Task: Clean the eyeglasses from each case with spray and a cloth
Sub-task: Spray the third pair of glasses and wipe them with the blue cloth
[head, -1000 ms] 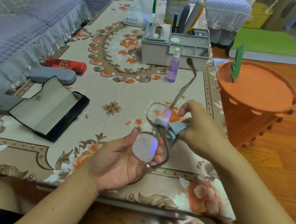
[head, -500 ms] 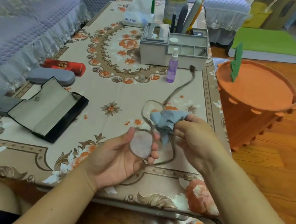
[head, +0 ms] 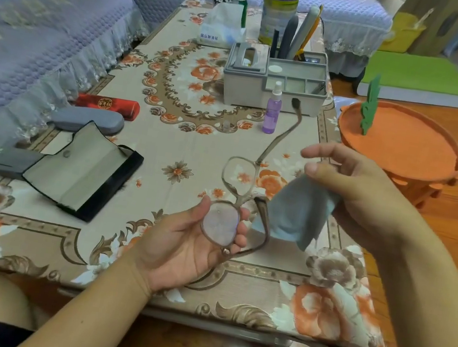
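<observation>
Above the floral-clothed tabletop [head: 67, 240], the left hand [head: 183, 244] grips the brown-framed eyeglasses [head: 230, 203] by one lens. Just right, the right hand [head: 351, 189] pinches a pale blue cleaning cloth [head: 296, 211]. Farther off stand an open black case [head: 81, 171] and a purple spray bottle [head: 272, 111].

Brown-framed eyeglasses [head: 231, 200] are gripped by one lens in the left hand [head: 189, 245], while a light blue cloth [head: 296, 211] is held beside them by the right hand [head: 351, 189].
</observation>
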{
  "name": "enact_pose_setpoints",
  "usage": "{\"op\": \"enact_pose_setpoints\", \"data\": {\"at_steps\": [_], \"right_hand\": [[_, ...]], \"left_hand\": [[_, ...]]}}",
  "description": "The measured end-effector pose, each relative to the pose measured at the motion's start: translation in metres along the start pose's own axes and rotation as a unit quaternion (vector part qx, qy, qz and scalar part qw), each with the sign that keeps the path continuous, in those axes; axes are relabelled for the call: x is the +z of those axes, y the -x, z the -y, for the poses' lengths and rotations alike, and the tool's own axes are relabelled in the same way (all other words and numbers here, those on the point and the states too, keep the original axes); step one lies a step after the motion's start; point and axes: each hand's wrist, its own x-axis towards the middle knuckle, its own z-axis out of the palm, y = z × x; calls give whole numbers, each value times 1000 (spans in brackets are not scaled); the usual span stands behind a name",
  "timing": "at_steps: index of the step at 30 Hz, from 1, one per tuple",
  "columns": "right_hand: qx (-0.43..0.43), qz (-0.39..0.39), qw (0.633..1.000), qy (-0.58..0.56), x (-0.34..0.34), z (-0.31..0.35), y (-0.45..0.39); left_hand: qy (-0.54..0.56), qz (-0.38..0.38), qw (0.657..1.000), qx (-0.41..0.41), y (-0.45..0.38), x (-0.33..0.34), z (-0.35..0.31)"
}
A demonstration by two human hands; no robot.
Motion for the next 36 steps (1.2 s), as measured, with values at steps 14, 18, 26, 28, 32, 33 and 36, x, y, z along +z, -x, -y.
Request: {"op": "enact_pose_setpoints", "data": {"at_steps": [14,18,26,28,32,33,36], "right_hand": [[-36,-33,996,79,47,-26,3],[-133,-169,944,250,53,-45,-6],[134,-134,976,-104,62,-53,-6],[185,-58,968,-158,61,-49,-4],[167,-4,967,-194,55,-47,-7],[163,14,961,-224,54,-45,-7],[161,54,942,-290,50,-42,-6]], "left_hand": [[-24,-4,1000,-10,-15,7,23],[-80,-16,997,-1,-18,10,26],[-89,19,996,0,-12,11,20],[-85,20,996,0,-10,9,20],[-71,26,997,-15,-6,5,21],[-67,30,997,-21,-6,4,22],[-65,39,996,-41,-5,4,24]]}}
